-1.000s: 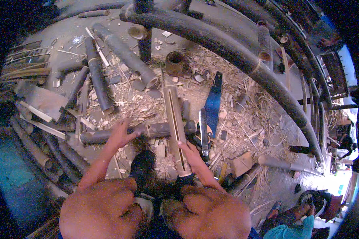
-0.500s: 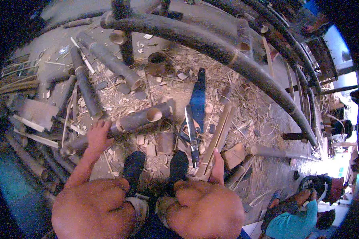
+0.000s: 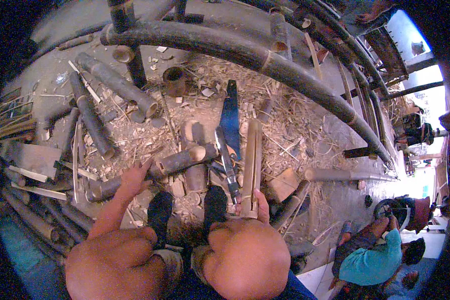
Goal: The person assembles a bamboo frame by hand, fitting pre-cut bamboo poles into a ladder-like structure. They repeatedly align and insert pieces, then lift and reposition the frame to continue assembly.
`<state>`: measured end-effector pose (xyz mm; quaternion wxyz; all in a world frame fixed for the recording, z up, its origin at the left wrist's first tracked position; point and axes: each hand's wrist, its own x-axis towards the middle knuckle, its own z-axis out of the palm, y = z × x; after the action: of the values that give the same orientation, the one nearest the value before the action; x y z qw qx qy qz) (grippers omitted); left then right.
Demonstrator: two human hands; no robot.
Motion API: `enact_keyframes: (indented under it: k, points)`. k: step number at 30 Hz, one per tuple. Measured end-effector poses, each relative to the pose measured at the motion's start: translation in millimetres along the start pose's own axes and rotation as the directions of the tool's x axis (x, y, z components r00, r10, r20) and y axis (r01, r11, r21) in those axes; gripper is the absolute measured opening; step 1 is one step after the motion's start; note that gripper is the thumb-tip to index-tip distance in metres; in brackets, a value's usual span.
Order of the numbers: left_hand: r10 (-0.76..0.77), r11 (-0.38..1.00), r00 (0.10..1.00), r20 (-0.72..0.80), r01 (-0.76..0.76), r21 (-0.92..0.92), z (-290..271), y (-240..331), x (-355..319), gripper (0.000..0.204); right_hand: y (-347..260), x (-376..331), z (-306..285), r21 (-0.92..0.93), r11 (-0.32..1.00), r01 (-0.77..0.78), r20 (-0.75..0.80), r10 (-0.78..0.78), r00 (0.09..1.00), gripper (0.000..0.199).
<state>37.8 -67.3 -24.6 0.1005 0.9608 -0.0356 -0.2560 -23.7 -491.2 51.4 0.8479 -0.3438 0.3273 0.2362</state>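
My left hand (image 3: pixel 134 181) is over a dark bamboo pole (image 3: pixel 177 161) with a cut notch in its top; its fingers are spread, and I cannot tell whether they touch the pole. At its lower end, my right hand (image 3: pixel 260 206) grips a pale split bamboo length (image 3: pixel 251 155) with a long slot down it. Just left of that length is a long knife (image 3: pixel 224 152), its handle end close to my right fingers; whether they touch it is unclear. A handsaw with a blue blade (image 3: pixel 230 122) lies beyond the knife.
A thick bamboo beam (image 3: pixel 265 61) arches across the far side. Bamboo pieces (image 3: pixel 92 117) and wood chips (image 3: pixel 185 107) litter the floor. A wood block (image 3: pixel 283 184) is right of my right hand. Someone in a teal shirt (image 3: pixel 370 260) sits at lower right.
My left hand has lifted and shifted slightly right along the notched pole. The split bamboo length in my right hand has swung more upright. The whole view has shifted a little.
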Motion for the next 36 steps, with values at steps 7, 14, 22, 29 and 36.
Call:
enact_keyframes:
  k: [7,14,22,29,36]
  points:
    - [0.142,0.973,0.854,-0.501,-0.215,-0.089,-27.6,53.8,-7.2,0.102,-21.2,9.4,56.2,-0.497,0.867,-0.042,0.074,0.090,0.993,0.049]
    - [0.318,0.899,0.512,-0.798,-0.430,0.082,-118.1,90.6,-35.3,0.094,-30.4,32.0,137.7,-0.765,0.609,0.212,0.427,0.232,0.874,0.065]
    - [0.107,0.988,0.813,-0.573,-0.154,-0.034,-140.3,63.2,-83.3,0.068,-28.3,37.8,170.7,-0.421,0.890,0.175,0.452,0.039,0.891,0.052]
    - [-0.638,0.487,0.672,-0.377,-0.028,-0.873,-95.7,-5.7,-147.5,0.080,-27.4,3.2,128.5,-0.809,0.413,0.418,0.276,-0.360,0.891,0.042]
    - [-0.787,0.314,0.479,-0.388,-0.231,-0.921,-62.3,-53.2,-187.2,0.070,-65.1,-12.2,117.7,-0.715,0.514,0.473,0.239,-0.456,0.857,0.042]
